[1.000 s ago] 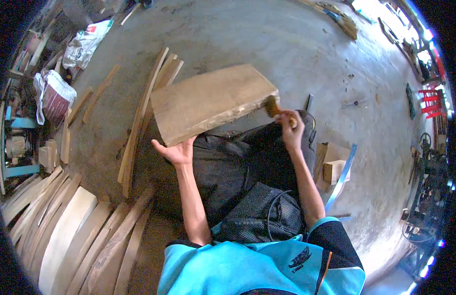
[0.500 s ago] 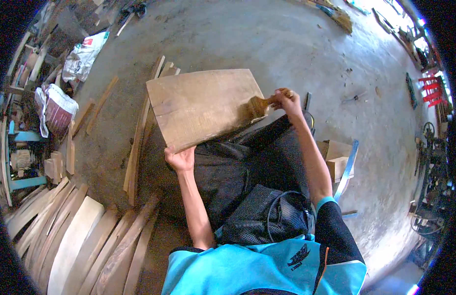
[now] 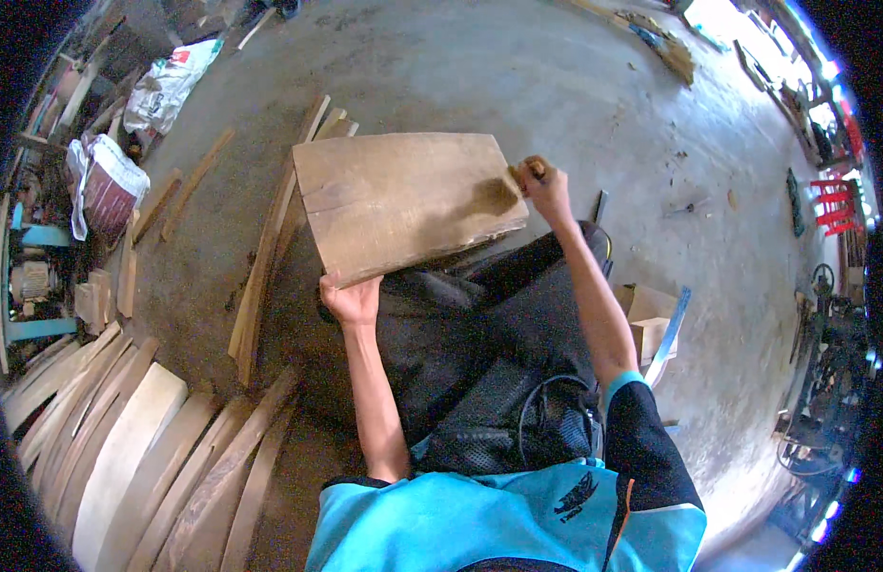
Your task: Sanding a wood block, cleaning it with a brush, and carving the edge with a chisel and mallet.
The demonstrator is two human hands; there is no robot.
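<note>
A broad brown wooden board rests tilted above my dark-trousered legs, its rough bark-like edge toward me. My left hand grips its near left corner, thumb on the upper face and fingers hidden beneath. At the board's right edge, my right hand is closed round the handle of a paintbrush, whose head is partly hidden and blurred. A dark shadow falls on the board beside the brush. Whether the bristles touch the wood I cannot tell.
Long wooden strips lie on the concrete floor left of the board. Several curved planks stand at lower left. A wooden block and a blue-edged strip are at my right. Sacks stand at far left, a red chair far right.
My right hand and the paintbrush have shifted up and slightly left, to the board's right edge. The brush head shows less now. My left hand keeps its hold on the board.
</note>
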